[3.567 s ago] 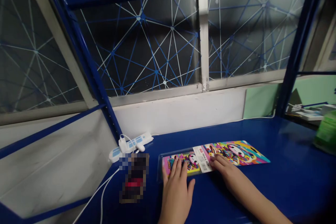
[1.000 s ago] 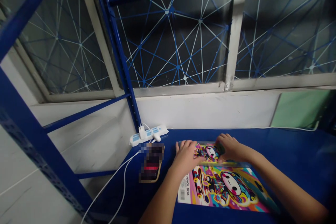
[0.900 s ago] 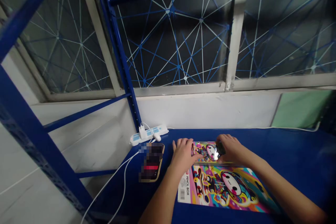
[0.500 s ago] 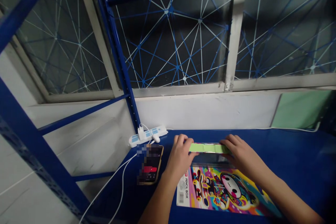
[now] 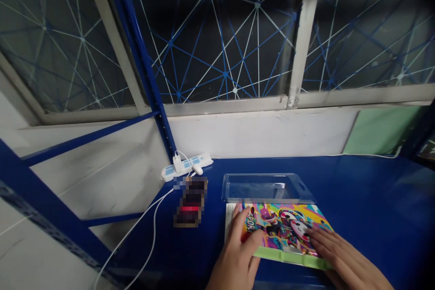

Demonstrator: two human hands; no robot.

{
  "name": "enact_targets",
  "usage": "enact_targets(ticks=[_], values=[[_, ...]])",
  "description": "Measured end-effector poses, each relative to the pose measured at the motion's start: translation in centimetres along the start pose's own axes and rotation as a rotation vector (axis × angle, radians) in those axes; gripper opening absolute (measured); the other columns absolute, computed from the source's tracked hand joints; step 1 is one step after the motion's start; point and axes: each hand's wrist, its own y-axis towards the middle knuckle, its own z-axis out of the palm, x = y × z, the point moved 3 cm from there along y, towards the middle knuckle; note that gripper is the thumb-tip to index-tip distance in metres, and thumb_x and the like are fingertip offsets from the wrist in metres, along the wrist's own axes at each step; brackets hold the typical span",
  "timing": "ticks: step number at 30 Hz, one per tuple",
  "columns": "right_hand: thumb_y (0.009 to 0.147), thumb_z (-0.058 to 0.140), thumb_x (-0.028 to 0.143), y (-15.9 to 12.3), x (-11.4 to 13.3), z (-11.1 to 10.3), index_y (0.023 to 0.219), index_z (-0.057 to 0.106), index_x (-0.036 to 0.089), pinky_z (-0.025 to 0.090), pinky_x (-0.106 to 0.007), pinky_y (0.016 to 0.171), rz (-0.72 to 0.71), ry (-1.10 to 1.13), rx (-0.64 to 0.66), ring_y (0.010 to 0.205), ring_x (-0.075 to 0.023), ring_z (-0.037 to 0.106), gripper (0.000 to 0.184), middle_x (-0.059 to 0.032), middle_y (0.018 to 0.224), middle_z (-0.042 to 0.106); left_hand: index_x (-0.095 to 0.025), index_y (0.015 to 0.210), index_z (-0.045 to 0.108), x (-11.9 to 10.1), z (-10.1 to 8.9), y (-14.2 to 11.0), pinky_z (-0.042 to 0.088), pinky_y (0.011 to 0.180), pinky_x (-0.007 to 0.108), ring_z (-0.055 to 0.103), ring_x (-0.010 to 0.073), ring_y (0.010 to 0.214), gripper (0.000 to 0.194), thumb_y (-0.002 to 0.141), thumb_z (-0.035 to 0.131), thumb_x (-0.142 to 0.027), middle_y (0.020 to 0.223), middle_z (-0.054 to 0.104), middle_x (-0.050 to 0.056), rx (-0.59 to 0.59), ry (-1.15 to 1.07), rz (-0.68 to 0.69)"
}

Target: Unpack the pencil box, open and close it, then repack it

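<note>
A colourful pencil box point(image 5: 280, 235) with a cartoon character on its lid and a lime-green front edge lies tilted between my hands. My left hand point(image 5: 239, 251) grips its left end, thumb and fingers resting on the lid. At the other end my right hand point(image 5: 343, 253) is closed on the right side, fingers laid together over the corner; its thumb is hidden. Underneath, a printed card point(image 5: 229, 210) is mostly covered, and only its pale left strip shows plainly. Just beyond the box sits a clear plastic tray point(image 5: 258, 175).
To the left lies a phone point(image 5: 192, 201), partly pixelated. Behind it a white power strip point(image 5: 186, 166) holds plugs, with white cables point(image 5: 154, 217) running toward me. A blue metal frame point(image 5: 152, 99) rises at the left. A green panel point(image 5: 380, 129) leans on the back wall.
My hands have brought the pencil box nearer to me and turned it from edge-on to lid up. It now covers most of the card. The clear tray is in plain view behind it.
</note>
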Motion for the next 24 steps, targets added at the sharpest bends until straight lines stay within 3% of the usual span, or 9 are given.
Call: enact_targets(ticks=[4, 8, 11, 15, 19, 24], values=[[0.091, 0.065, 0.025, 1.0, 0.2, 0.6, 0.139, 0.056, 0.029, 0.046, -0.03, 0.111, 0.084, 0.036, -0.003, 0.127, -0.023, 0.06, 0.049, -0.0024, 0.139, 0.063, -0.034, 0.138, 0.052, 0.2, -0.6, 0.7, 0.036, 0.118, 0.048, 0.026, 0.0307, 0.151, 0.063, 0.081, 0.06, -0.008, 0.167, 0.018, 0.005, 0.123, -0.14, -0.189], [0.096, 0.057, 0.028, 2.1, 0.2, 0.2, 0.129, 0.064, 0.031, 0.046, -0.036, 0.111, 0.217, 0.187, -0.026, 0.124, -0.0228, 0.062, 0.034, -0.0028, 0.132, 0.068, -0.032, 0.141, 0.051, 0.7, -1.6, 1.1, 0.029, 0.122, 0.046, 0.028, 0.0289, 0.15, 0.072, 0.075, 0.067, -0.012, 0.165, 0.026, 0.005, 0.145, -0.262, -0.3], [0.093, 0.064, 0.032, 1.6, 0.1, -0.1, 0.132, 0.063, 0.033, 0.046, -0.033, 0.109, 0.241, 0.219, 0.007, 0.125, -0.0233, 0.061, 0.039, -0.0017, 0.134, 0.067, -0.031, 0.145, 0.047, 1.7, -2.1, 1.0, 0.026, 0.122, 0.043, 0.031, 0.0283, 0.149, 0.078, 0.073, 0.068, -0.011, 0.165, 0.026, 0.005, 0.156, -0.327, -0.344], [0.087, 0.073, 0.032, 0.2, -0.3, -0.7, 0.137, 0.06, 0.035, 0.047, -0.026, 0.105, 0.281, 0.255, 0.068, 0.126, -0.024, 0.059, 0.052, -0.0004, 0.144, 0.059, -0.034, 0.148, 0.044, 3.1, -2.5, 1.1, 0.03, 0.121, 0.038, 0.037, 0.0255, 0.146, 0.079, 0.076, 0.067, -0.012, 0.16, 0.036, 0.003, 0.147, -0.392, -0.322], [0.089, 0.069, 0.034, 0.4, -1.1, -1.4, 0.138, 0.058, 0.032, 0.046, -0.032, 0.106, 0.393, 0.245, 0.117, 0.133, -0.0271, 0.052, 0.05, -0.0047, 0.153, 0.048, -0.034, 0.154, 0.032, 3.6, -2.8, 1.4, 0.037, 0.116, 0.038, 0.046, 0.0262, 0.139, 0.094, 0.072, 0.073, -0.012, 0.153, 0.046, 0.005, 0.135, -0.418, -0.301], [0.091, 0.065, 0.038, 1.3, -1.6, -1.9, 0.134, 0.062, 0.032, 0.049, -0.038, 0.105, 0.409, 0.235, 0.145, 0.134, -0.0284, 0.052, 0.043, -0.0055, 0.148, 0.055, -0.037, 0.155, 0.029, 2.9, -3.1, 1.8, 0.034, 0.118, 0.04, 0.042, 0.0256, 0.14, 0.096, 0.073, 0.074, -0.012, 0.149, 0.049, 0.004, 0.155, -0.327, -0.241]])
